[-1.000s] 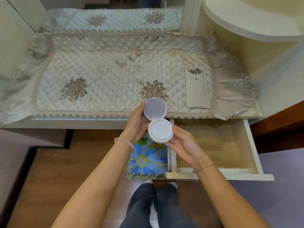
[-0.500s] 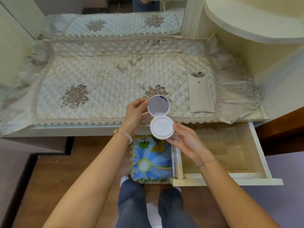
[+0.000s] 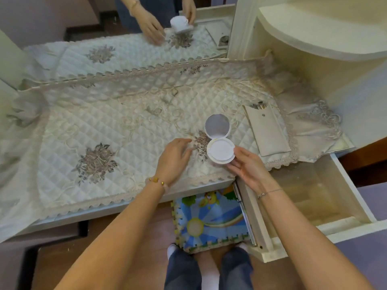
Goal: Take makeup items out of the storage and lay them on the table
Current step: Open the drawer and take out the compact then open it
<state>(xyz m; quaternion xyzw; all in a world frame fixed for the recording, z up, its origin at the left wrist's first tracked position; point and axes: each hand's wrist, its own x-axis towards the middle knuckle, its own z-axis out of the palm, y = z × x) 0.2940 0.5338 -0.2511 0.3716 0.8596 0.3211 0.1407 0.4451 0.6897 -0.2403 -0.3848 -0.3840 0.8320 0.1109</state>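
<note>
A white round compact (image 3: 220,151) stands with its lid flipped up over the front part of the quilted tablecloth (image 3: 109,126). My right hand (image 3: 245,166) holds its base from the right and below. My left hand (image 3: 174,155) rests just to its left with fingers spread, not touching the compact. A beige pouch (image 3: 269,133) with metal tools sticking out of its top lies on the cloth to the right. The wooden drawer (image 3: 354,197) stands pulled out at lower right, and no items show inside it.
A mirror (image 3: 125,24) at the back reflects the hands and compact. A cream curved shelf (image 3: 314,34) rises at the right. A colourful foam mat (image 3: 211,222) lies on the floor under the table, beside my legs.
The compact has moved forward from above the drawer to over the tablecloth. My left hand has let go of the lid and now hovers beside it.
</note>
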